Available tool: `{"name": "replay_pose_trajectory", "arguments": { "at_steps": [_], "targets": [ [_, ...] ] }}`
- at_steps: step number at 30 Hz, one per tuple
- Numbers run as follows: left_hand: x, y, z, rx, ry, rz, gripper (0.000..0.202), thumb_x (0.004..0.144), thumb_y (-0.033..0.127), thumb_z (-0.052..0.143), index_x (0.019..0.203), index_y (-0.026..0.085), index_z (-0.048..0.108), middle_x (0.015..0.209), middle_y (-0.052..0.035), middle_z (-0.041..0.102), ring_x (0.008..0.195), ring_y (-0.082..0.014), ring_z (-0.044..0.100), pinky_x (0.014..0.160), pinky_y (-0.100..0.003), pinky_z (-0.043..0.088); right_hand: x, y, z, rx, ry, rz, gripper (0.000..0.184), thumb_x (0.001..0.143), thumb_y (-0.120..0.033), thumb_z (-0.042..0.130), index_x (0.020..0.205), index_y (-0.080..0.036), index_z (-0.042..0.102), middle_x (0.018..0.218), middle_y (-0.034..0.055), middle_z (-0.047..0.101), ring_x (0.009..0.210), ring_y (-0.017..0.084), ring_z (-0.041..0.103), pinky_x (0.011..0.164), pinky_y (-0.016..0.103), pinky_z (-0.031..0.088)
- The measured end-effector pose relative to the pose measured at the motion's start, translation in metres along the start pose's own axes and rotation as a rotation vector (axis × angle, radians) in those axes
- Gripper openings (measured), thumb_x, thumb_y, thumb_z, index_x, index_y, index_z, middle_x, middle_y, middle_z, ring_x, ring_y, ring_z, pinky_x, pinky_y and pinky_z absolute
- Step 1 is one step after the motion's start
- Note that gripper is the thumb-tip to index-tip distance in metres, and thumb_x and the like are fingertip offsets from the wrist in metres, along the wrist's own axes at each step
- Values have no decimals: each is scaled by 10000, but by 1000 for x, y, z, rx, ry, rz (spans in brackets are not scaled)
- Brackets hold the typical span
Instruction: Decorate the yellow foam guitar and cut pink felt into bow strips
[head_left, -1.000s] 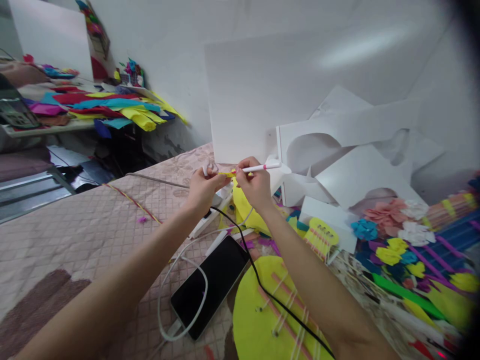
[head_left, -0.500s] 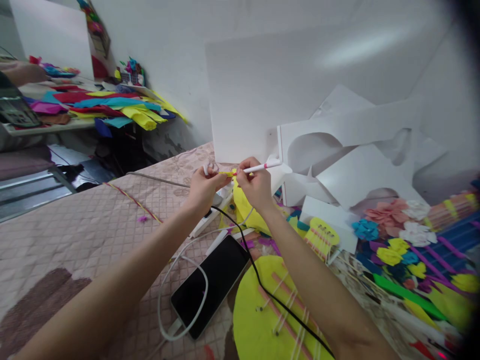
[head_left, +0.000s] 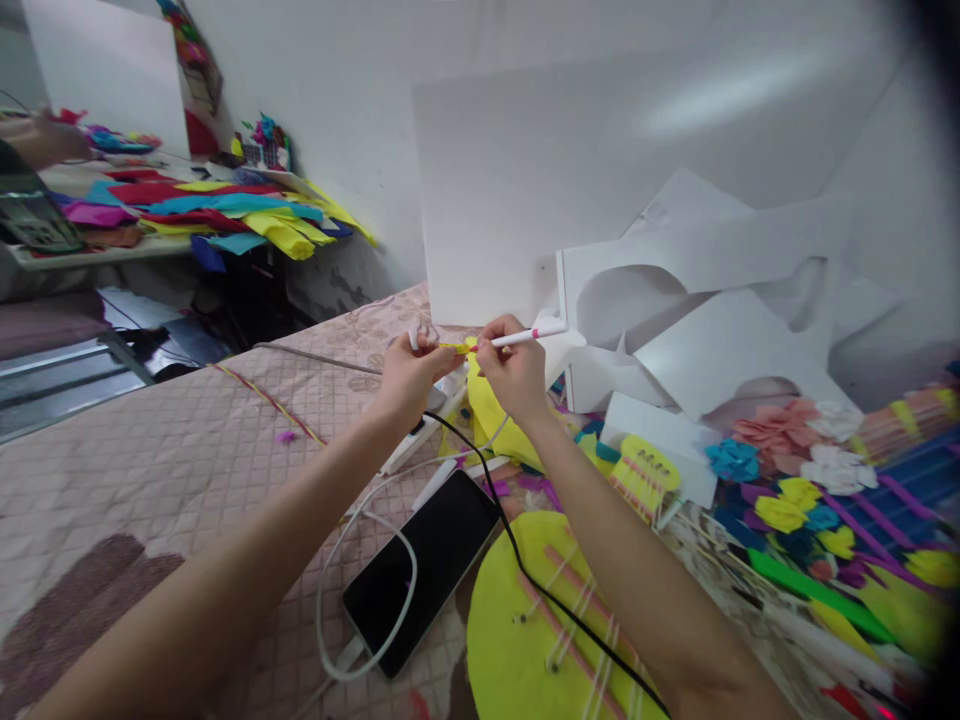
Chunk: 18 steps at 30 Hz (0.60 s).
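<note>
Far out over the table, my right hand is closed around a white pen with a pinkish-red band, its tip pointing left. My left hand pinches a small yellow piece, and the pen's tip is at or very near that piece's right end. A small white thing shows at the left fingers; its kind is unclear. Below the hands lies yellow paper beside a white power strip.
A phone with a white cable lies before me, beside a round yellow disc strung with white strings. A black cable crosses the disc. Paper flowers and cut white boards stand right. Another person's hand is far left.
Both hands stay almost in place with the pen and the yellow piece; the view has shifted very slightly. At far left, the other person's hand has moved a little.
</note>
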<state>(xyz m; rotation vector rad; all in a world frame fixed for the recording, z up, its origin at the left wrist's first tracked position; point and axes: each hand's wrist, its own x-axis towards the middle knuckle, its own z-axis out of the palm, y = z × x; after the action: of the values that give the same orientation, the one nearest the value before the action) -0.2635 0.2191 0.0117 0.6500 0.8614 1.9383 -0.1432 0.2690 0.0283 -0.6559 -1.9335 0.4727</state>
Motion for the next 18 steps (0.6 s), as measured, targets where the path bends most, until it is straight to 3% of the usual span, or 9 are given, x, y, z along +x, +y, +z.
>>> {"name": "replay_pose_trajectory", "arguments": {
  "at_steps": [18],
  "targets": [
    [-1,0,0,-5,-9,4,373,565,8,675,676,186,366,574,82,507,655,-119,654,810,-341,553,-1,0,1,0,25,9,68,803,-213,505,739,-211,484,631,-43,490,553,101,482,516,221,379]
  ]
}}
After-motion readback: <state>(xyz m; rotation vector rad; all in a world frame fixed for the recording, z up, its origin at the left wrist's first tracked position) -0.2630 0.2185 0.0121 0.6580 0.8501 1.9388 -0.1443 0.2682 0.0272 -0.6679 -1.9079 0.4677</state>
